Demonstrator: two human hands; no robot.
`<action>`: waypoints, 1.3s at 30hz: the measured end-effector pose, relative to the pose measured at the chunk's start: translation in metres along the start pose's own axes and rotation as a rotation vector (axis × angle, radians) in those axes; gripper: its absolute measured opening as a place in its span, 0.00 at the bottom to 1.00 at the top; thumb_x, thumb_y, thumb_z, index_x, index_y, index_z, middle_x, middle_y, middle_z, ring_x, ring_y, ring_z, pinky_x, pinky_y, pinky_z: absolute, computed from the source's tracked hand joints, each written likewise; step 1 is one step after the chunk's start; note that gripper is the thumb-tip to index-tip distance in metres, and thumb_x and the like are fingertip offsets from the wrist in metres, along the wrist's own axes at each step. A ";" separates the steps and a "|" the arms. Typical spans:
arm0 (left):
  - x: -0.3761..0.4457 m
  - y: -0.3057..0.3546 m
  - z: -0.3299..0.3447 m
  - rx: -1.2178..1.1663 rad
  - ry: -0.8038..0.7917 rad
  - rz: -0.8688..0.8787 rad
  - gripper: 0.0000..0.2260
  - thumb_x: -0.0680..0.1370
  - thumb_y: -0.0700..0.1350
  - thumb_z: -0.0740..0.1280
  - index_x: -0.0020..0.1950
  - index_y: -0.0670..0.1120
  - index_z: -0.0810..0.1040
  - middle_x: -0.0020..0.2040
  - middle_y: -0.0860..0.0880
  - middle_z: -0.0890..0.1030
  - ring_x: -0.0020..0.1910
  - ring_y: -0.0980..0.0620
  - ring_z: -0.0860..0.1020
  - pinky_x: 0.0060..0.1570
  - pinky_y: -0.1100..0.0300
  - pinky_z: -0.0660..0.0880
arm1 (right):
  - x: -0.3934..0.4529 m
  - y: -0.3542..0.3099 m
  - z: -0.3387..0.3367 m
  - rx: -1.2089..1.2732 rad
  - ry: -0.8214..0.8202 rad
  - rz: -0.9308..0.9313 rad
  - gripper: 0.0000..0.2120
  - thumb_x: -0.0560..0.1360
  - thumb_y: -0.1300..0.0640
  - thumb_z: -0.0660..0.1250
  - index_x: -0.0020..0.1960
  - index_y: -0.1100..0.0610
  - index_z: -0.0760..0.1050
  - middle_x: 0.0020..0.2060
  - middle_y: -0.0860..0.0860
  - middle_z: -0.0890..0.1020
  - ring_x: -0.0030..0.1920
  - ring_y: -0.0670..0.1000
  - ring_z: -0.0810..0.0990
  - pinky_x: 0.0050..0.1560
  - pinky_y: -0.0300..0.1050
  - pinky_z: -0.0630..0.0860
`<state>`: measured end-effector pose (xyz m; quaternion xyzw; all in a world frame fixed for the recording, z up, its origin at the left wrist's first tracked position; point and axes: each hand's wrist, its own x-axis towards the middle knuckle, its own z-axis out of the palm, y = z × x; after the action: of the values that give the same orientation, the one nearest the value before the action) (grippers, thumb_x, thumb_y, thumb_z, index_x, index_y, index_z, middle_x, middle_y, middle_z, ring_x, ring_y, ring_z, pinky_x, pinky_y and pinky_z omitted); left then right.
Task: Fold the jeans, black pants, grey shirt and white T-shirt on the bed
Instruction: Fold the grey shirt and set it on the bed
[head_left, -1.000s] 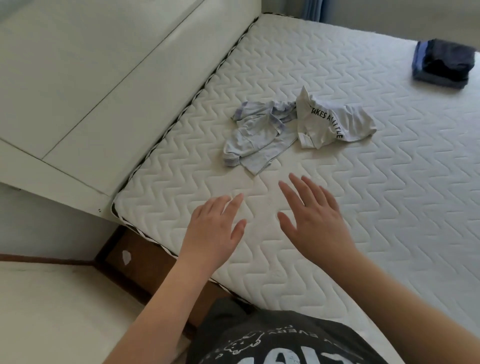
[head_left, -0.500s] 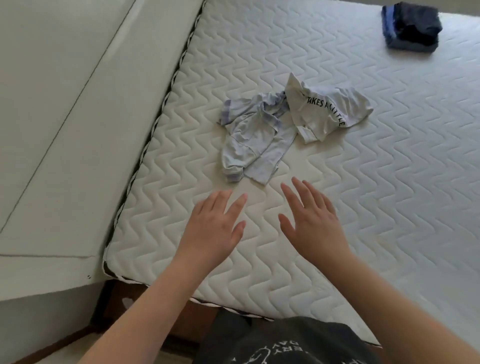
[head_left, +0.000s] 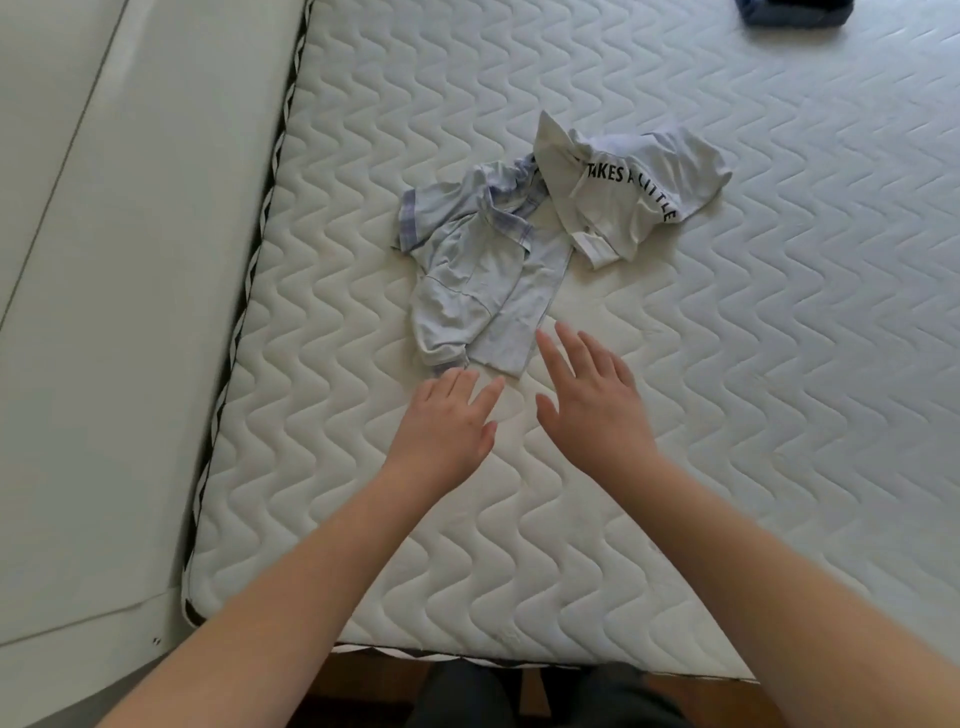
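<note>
A crumpled pale grey shirt (head_left: 478, 270) with checked trim lies in the middle of the white quilted mattress (head_left: 727, 415). Touching its far right side is a bunched white T-shirt (head_left: 623, 187) with black lettering. My left hand (head_left: 447, 426) hovers flat, fingers apart, its fingertips right at the shirt's near hem. My right hand (head_left: 592, 405) is spread open beside it, fingertips by the hem's right corner. Neither hand holds anything. A dark folded stack (head_left: 795, 10), cut off by the frame's top edge, sits far right; I cannot tell the jeans from the black pants in it.
A pale padded headboard panel (head_left: 119, 312) runs along the mattress's left side. The mattress's near edge (head_left: 467, 657) is just in front of me, with brown floor below it.
Both hands have moved forward over the mattress towards the grey shirt, and now reach its near hem. The view has tilted down and closer; the dark stack has slid to the top edge.
</note>
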<state>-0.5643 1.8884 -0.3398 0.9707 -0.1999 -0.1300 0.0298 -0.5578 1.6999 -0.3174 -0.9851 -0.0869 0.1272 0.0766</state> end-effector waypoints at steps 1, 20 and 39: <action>0.010 -0.001 0.008 0.000 -0.007 -0.007 0.24 0.80 0.53 0.59 0.75 0.48 0.65 0.70 0.44 0.71 0.69 0.45 0.67 0.63 0.50 0.66 | 0.010 0.006 0.009 -0.011 -0.034 -0.009 0.33 0.80 0.46 0.55 0.80 0.49 0.43 0.79 0.50 0.48 0.78 0.54 0.48 0.75 0.51 0.48; 0.208 -0.011 0.217 -0.050 -0.224 -0.173 0.34 0.79 0.54 0.62 0.79 0.46 0.49 0.79 0.44 0.54 0.77 0.43 0.56 0.72 0.48 0.59 | 0.142 0.086 0.189 0.059 -0.141 0.039 0.32 0.81 0.52 0.53 0.79 0.51 0.39 0.79 0.49 0.44 0.79 0.51 0.45 0.76 0.47 0.47; 0.119 -0.025 0.181 -0.780 0.205 -0.255 0.06 0.73 0.36 0.64 0.40 0.45 0.77 0.28 0.57 0.69 0.29 0.59 0.69 0.30 0.68 0.63 | 0.166 0.082 0.228 0.154 -0.012 -0.065 0.25 0.78 0.57 0.62 0.74 0.48 0.64 0.77 0.51 0.59 0.78 0.53 0.52 0.76 0.50 0.44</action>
<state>-0.4972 1.8631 -0.5462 0.9116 -0.0098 -0.1012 0.3983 -0.4470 1.6809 -0.5896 -0.9721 -0.1094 0.1368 0.1557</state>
